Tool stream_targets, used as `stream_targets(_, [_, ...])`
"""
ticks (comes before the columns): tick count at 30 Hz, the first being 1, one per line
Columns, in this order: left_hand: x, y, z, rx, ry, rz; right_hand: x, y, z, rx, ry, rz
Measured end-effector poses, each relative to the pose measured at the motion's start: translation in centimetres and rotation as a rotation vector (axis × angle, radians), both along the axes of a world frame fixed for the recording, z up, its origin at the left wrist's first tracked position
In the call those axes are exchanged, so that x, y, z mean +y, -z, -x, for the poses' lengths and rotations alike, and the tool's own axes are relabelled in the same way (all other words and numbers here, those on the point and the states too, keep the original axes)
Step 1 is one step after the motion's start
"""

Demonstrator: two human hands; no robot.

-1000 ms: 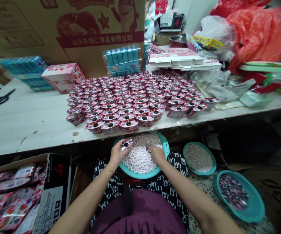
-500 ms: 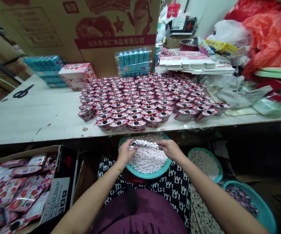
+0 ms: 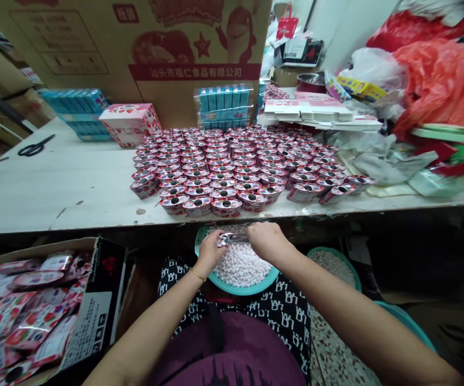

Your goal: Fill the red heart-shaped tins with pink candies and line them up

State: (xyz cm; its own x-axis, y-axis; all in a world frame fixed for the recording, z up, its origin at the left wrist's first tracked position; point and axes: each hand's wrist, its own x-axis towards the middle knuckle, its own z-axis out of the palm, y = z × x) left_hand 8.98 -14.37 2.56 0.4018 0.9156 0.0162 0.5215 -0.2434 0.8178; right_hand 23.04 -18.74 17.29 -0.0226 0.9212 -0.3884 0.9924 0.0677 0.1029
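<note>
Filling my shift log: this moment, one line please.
left hand: holds small pack | right hand: holds scoop by pack | basin: white pellets below | table: rows of packs

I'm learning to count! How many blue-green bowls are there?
3: a bowl of white pieces below the right hand, another bowl to its right, a third bowl partly behind the right forearm. Others may be hidden.

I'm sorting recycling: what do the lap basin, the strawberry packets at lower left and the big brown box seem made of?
Basin: probably plastic, smooth teal, rounded rim.
Strawberry packets: glossy, maybe plastic film, given their bright highlights.
Brown box: likely cardboard, matt, with dark-red print.
</note>
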Motion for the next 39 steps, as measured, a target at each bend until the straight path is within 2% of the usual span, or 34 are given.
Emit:
stream_targets(3, [0.2, 0.0, 0.5, -0.079, -0.012, 0.037, -0.5, -0.5, -0.9, -0.006, 0.023, -0.048])
stream_targets(6, [0.2, -0.1, 1.1, -0.104, 0.027, 0.014, -1.5, -0.3, -3.2, -0.005, 0.102, -0.057])
stream_targets(10, [0.2, -0.5, 1.6, 0.011, 0.079, -0.074, -3.2, 1.6, -6.5, -0.005, 0.255, -0.054])
stream_targets(13, [0.3, -0.8, 1.8, 0.018, 0.069, -0.08, -4.1, 3.6, -7.5, 0.032, 0.29, -0.044])
stream_targets(15, [0.3, -0.7, 1.9, -0.039, 0.067, -0.055, -4.5, 4.7, -7.5, 0.084, 0.289, -0.064])
stream_targets(18, [0.3, -0.1, 2.2, -0.198, 0.057, 0.077, -4.6, 5.3, -7.0, 0.152, 0.313, -0.1])
stream_targets(21, [0.1, 0.6, 2.1, -0.338, 0.004, 0.177, -4.5, 5.0, -6.4, 0.21, 0.325, -0.18])
stream_targets(24, [-0.3, 1.0, 1.4, -0.442, -0.053, 0.224, -4.3, 4.3, -5.4, 0.214, 0.28, -0.221])
stream_targets(30, [-0.9, 0.4, 0.5, -0.517, -0.077, 0.308, -4.0, 3.8, -4.2, 0.153, 0.216, -0.225])
stream_targets(33, [-1.0, -0.3, 1.7, -0.496, -0.062, 0.264, -3.9, 4.0, -4.8, 0.197, 0.215, -0.309])
stream_targets(35, [-1.0, -1.0, 3.5, -0.477, -0.072, 0.213, -4.1, 4.6, -5.3, 0.294, 0.186, -0.366])
stream_targets(39, [0.4, -3.6, 9.3, -0.422, -0.184, 0.095, -5.0, 6.4, -6.5, 0.579, 0.165, -0.436])
